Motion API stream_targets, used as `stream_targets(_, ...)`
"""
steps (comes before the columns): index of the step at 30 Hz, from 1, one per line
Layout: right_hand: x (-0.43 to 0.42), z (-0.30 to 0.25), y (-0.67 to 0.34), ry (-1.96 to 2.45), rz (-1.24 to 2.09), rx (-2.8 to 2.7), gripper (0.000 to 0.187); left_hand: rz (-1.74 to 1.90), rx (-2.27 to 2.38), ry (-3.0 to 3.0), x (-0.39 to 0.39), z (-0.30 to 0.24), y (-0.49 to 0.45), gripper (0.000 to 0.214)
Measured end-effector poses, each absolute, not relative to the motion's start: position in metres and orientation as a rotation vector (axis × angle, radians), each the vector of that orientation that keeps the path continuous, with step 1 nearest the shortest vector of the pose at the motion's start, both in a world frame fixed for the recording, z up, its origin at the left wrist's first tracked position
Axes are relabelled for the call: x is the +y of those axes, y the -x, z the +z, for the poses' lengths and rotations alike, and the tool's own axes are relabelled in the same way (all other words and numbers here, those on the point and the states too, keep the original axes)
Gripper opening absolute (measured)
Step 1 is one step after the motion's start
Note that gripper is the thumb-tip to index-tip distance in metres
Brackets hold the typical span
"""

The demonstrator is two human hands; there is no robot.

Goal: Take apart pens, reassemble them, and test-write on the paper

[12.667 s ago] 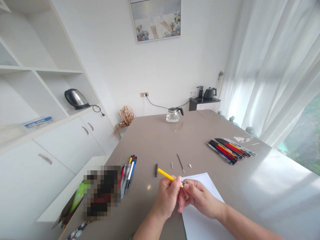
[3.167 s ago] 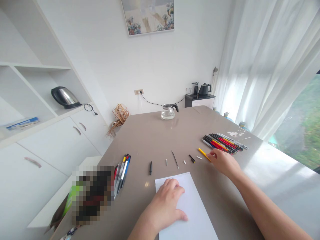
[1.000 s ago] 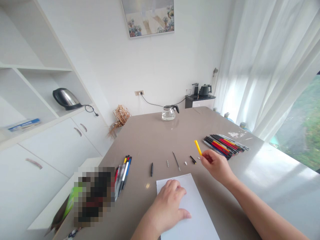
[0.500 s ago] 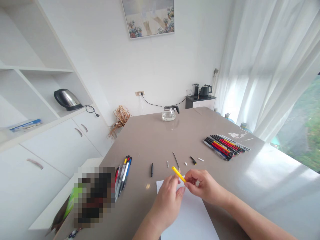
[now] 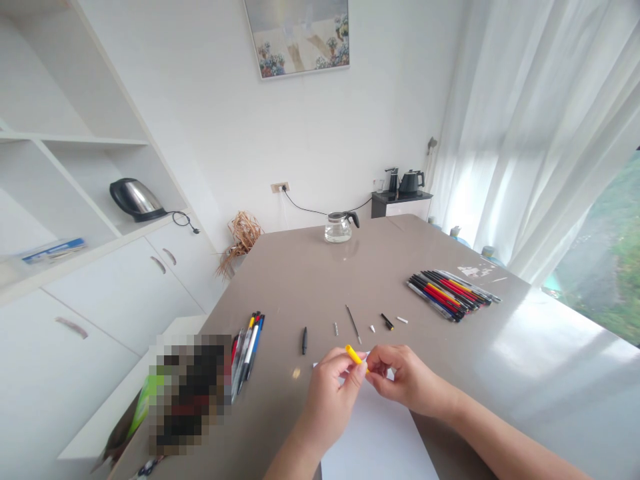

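Note:
A yellow pen barrel [image 5: 353, 354] tilts up and left over a white sheet of paper [image 5: 375, 437]. My left hand [image 5: 334, 393] pinches it between thumb and fingers, while my right hand [image 5: 410, 379] has its fingers closed on the lower end, which they partly hide. Beyond my hands lie loose pen parts: a thin ink refill [image 5: 353, 323], a small spring [image 5: 336, 329], a black tapered grip piece [image 5: 305, 341], a little white cone [image 5: 372, 329], a black part with a yellow end [image 5: 387, 321] and a short white stick [image 5: 403, 320].
Many pens [image 5: 450, 293] lie in a row at the right, and several more pens [image 5: 247, 350] at the left. A glass pot [image 5: 338, 228] of clear liquid stands toward the table's far edge. A blurred-out patch [image 5: 190, 393] covers things at the left edge.
My left thumb and fingers have closed on the yellow barrel. The barrel has come slightly lower and nearer, and more of the refill shows behind it. My right hand keeps its pinch.

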State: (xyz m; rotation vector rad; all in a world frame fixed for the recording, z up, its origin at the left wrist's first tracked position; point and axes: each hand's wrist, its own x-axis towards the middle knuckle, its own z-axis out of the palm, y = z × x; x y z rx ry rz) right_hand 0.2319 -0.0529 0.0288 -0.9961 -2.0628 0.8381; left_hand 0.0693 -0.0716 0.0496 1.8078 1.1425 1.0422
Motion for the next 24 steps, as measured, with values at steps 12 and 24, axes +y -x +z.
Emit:
stream_targets(12, -0.053, 0.028, -0.232, 1.014, 0.806, -2.060, 0.007, 1.070, 1.113, -1.742, -0.070, 0.047, -0.069, 0.023)
stream_targets(24, -0.031, 0.031, -0.258, 1.282, 0.621, -1.863, 0.017, 1.121, 1.195, -1.636, -0.068, 0.047, -0.065, 0.028)
